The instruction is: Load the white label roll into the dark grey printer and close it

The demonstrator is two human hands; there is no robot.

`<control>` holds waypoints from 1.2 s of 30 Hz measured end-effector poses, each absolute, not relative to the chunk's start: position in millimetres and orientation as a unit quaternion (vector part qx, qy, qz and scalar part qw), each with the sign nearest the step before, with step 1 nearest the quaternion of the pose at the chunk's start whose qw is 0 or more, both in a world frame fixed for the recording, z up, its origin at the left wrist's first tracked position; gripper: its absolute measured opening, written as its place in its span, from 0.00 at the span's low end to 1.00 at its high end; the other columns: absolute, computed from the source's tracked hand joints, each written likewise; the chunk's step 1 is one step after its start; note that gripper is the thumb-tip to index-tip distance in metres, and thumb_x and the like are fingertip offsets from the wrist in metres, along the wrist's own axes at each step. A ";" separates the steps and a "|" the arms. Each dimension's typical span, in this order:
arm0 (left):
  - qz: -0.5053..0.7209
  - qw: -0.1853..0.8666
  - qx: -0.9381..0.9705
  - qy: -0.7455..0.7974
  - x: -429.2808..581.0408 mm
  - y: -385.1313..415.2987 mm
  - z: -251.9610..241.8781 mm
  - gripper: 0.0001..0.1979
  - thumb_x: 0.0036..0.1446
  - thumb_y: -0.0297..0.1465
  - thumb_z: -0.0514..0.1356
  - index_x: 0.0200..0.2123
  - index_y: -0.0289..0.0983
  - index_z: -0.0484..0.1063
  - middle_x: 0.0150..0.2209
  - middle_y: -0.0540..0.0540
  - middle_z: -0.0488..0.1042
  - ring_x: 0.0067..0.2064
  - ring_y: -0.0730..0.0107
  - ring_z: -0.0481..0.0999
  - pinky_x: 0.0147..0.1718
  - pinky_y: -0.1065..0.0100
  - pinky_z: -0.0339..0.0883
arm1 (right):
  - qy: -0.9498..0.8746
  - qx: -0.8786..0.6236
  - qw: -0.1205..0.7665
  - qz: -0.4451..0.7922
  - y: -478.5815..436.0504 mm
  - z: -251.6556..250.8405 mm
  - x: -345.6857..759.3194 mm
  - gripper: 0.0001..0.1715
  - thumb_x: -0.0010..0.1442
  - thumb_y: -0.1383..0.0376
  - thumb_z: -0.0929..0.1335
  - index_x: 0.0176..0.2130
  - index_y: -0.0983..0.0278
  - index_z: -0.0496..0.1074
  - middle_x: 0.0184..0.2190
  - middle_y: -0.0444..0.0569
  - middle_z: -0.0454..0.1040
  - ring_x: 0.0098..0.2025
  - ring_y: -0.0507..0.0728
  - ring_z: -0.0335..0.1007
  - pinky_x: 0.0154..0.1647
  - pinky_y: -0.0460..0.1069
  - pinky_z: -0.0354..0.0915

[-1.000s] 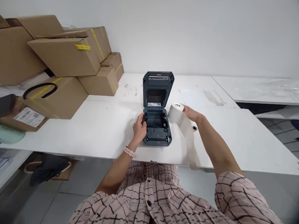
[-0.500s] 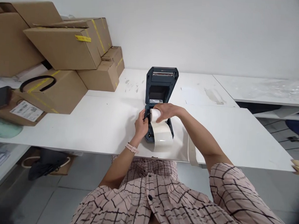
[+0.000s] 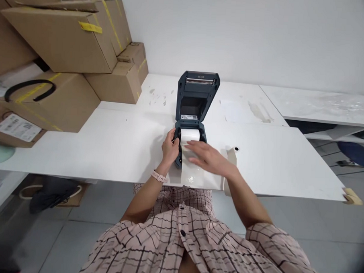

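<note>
A dark blue label printer (image 3: 196, 95) stands on the white table (image 3: 115, 145) with its lid raised. A white label roll (image 3: 190, 135) lies in its open bay, and the loose paper end (image 3: 192, 173) runs out over the front toward me. My left hand (image 3: 170, 148) grips the printer's left side at the roll's end. My right hand (image 3: 205, 155) lies open and flat, fingers stretched out, on the paper over the printer's front.
Several cardboard boxes (image 3: 62, 42) are stacked at the left back of the table. A strip of backing paper (image 3: 230, 167) hangs over the front edge to the right of the printer. A second white table (image 3: 322, 106) stands at the right.
The right hand brought the roll from beside the printer into the bay, let it go, and now lies flat on the paper. The left hand stayed on the printer's side.
</note>
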State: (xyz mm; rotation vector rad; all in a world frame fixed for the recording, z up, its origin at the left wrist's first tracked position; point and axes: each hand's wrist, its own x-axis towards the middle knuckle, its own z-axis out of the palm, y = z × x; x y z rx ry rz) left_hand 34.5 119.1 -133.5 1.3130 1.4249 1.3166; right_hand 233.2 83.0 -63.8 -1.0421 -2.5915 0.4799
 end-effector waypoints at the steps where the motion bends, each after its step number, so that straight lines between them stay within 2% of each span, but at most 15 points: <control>1: 0.522 0.395 0.513 0.555 34.5 120.4 -135.8 0.24 0.66 0.30 0.57 0.64 0.44 0.66 0.65 0.41 0.74 0.68 0.55 0.71 0.67 0.51 0.64 | -0.901 -0.371 0.152 0.165 68.4 -71.2 232.7 0.32 0.75 0.49 0.61 0.70 0.60 0.63 0.72 0.58 0.63 0.75 0.67 0.58 0.71 0.67 0.63; 4: 0.533 0.414 0.507 0.537 34.4 125.4 -142.2 0.24 0.66 0.33 0.59 0.65 0.42 0.65 0.69 0.40 0.69 0.71 0.56 0.67 0.69 0.54 0.61 | -0.889 -0.408 0.157 0.136 41.3 -91.3 225.2 0.32 0.75 0.50 0.62 0.70 0.61 0.64 0.75 0.58 0.58 0.77 0.67 0.51 0.75 0.68 0.57; 6: 0.537 0.426 0.503 0.526 34.0 128.0 -144.6 0.25 0.66 0.34 0.59 0.65 0.41 0.65 0.69 0.39 0.67 0.72 0.56 0.65 0.70 0.56 0.60 | -0.881 -0.427 0.165 0.118 36.2 -98.4 219.5 0.31 0.75 0.50 0.61 0.70 0.60 0.64 0.75 0.57 0.58 0.78 0.66 0.50 0.77 0.67 0.54; 14: 0.544 0.437 0.502 0.511 33.1 128.0 -143.9 0.25 0.66 0.32 0.58 0.65 0.40 0.65 0.69 0.38 0.67 0.71 0.58 0.66 0.70 0.57 0.60 | -0.876 -0.423 0.194 0.123 41.6 -93.0 221.8 0.25 0.75 0.52 0.62 0.64 0.59 0.70 0.70 0.55 0.67 0.75 0.67 0.58 0.72 0.68 0.61; 23: 0.551 0.437 0.502 0.504 32.8 128.4 -145.8 0.25 0.65 0.34 0.60 0.64 0.39 0.66 0.68 0.37 0.68 0.71 0.56 0.66 0.69 0.56 0.61 | -0.877 -0.429 0.184 0.113 33.6 -95.3 217.5 0.27 0.75 0.52 0.61 0.65 0.61 0.68 0.73 0.56 0.62 0.76 0.67 0.55 0.72 0.67 0.61; 26: 0.555 0.438 0.498 0.502 32.4 131.2 -146.3 0.27 0.64 0.38 0.61 0.65 0.39 0.66 0.69 0.37 0.67 0.71 0.54 0.66 0.69 0.55 0.61 | -0.878 -0.427 0.190 0.103 33.3 -97.8 217.8 0.27 0.75 0.52 0.61 0.66 0.59 0.67 0.73 0.55 0.62 0.76 0.66 0.55 0.72 0.67 0.63; 29: 0.556 0.456 0.485 0.498 33.7 124.6 -139.1 0.31 0.63 0.44 0.63 0.66 0.39 0.65 0.70 0.35 0.66 0.72 0.50 0.65 0.70 0.53 0.61 | -0.879 -0.425 0.199 0.091 34.2 -100.9 216.7 0.27 0.75 0.52 0.62 0.66 0.61 0.67 0.73 0.56 0.62 0.76 0.66 0.55 0.72 0.66 0.62; 31: 0.540 0.481 0.471 0.505 35.8 108.5 -130.9 0.34 0.64 0.47 0.62 0.68 0.42 0.63 0.73 0.37 0.62 0.74 0.49 0.62 0.70 0.52 0.60 | -0.877 -0.425 0.204 0.091 33.7 -103.2 215.5 0.27 0.75 0.52 0.63 0.66 0.62 0.68 0.73 0.56 0.62 0.76 0.66 0.55 0.73 0.67 0.61; 33: 0.507 0.507 0.464 0.521 37.9 83.5 -124.0 0.36 0.65 0.50 0.61 0.72 0.48 0.57 0.77 0.43 0.55 0.77 0.50 0.54 0.72 0.52 0.58 | -0.874 -0.425 0.212 0.106 32.7 -104.2 216.8 0.29 0.74 0.52 0.64 0.67 0.61 0.67 0.74 0.57 0.61 0.76 0.66 0.55 0.73 0.68 0.60; 36: 0.476 0.526 0.467 0.528 39.0 44.0 -121.1 0.47 0.59 0.50 0.67 0.75 0.54 0.47 0.80 0.48 0.43 0.79 0.48 0.44 0.73 0.52 0.56 | -0.874 -0.393 0.228 0.174 36.3 -96.7 228.8 0.32 0.72 0.49 0.66 0.69 0.59 0.66 0.73 0.56 0.62 0.76 0.67 0.56 0.73 0.70 0.61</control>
